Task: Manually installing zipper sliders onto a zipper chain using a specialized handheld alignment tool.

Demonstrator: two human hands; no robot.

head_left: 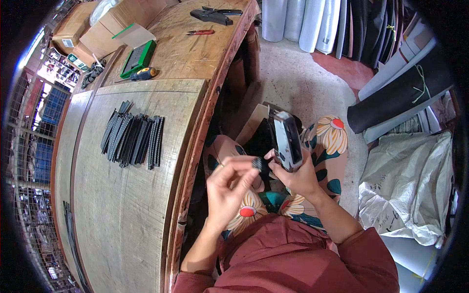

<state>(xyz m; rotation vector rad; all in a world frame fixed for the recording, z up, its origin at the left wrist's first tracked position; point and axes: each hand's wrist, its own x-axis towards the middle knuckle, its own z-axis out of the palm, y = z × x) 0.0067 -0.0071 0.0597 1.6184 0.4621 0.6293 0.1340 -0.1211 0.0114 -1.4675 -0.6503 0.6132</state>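
Note:
My left hand (228,188), slightly blurred, pinches a short dark piece of patterned strip (257,163) between thumb and fingertips, above my lap. Just to its right, my right hand (299,177) is wrapped round a chunky silver and black hand tool (287,139) that looks like a stapler, held upright and tilted. The strip piece is close to the tool's lower end; whether they touch I cannot tell. On the table to my left lies a pile of dark patterned strips (129,139), side by side and overlapping.
The wooden table (146,205) has a raised edge beside my left arm. On it lie long dark strips (72,244), a screwdriver (144,73), a green tray (138,59), red-handled snips (200,32) and a black tool (212,17). An open cardboard box (254,122) stands beyond my lap; rolls (403,95) lie right.

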